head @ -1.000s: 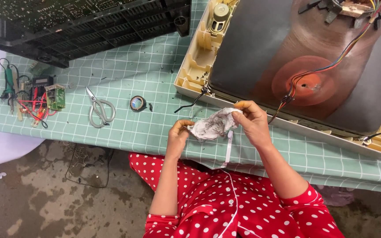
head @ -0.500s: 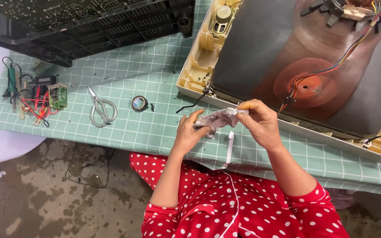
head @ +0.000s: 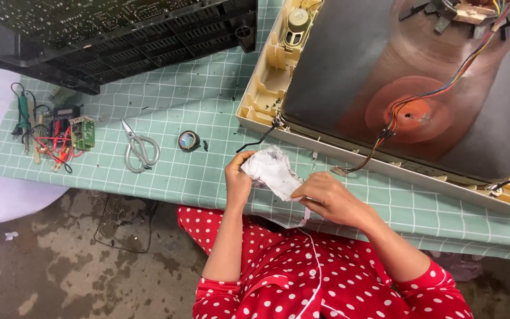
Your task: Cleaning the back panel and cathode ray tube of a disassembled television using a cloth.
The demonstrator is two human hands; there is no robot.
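Both grips closed on one thing: left hand (head: pixel 238 182) pinching the near-left edge of a crumpled, soiled white cloth (head: pixel 271 171), right hand (head: pixel 332 199) clamped on its lower right corner, fingers curled over. Cloth held in the air just above the bench (head: pixel 208 118) edge, close to the body, not touching the green grid mat. A thin pale strip hanging from under the right hand; cannot tell what it is.

Just beyond: black lead end and a small connector lying loose on the mat, near the cloth. Behind those, an opened CRT television (head: pixel 408 94) face down, beige frame, coloured wires running to the red anode cup area.

Further left: black tape roll (head: pixel 189 140), scissors (head: pixel 140 150), small circuit board with red wires (head: pixel 72 134). Black rear housing (head: pixel 113 35) at top left.

Risks, as judged: cloth snagging loose leads if swung forward; grime transfer to board; contact near anode cup hazardous if tube holds charge. Scissors close to left elbow path.
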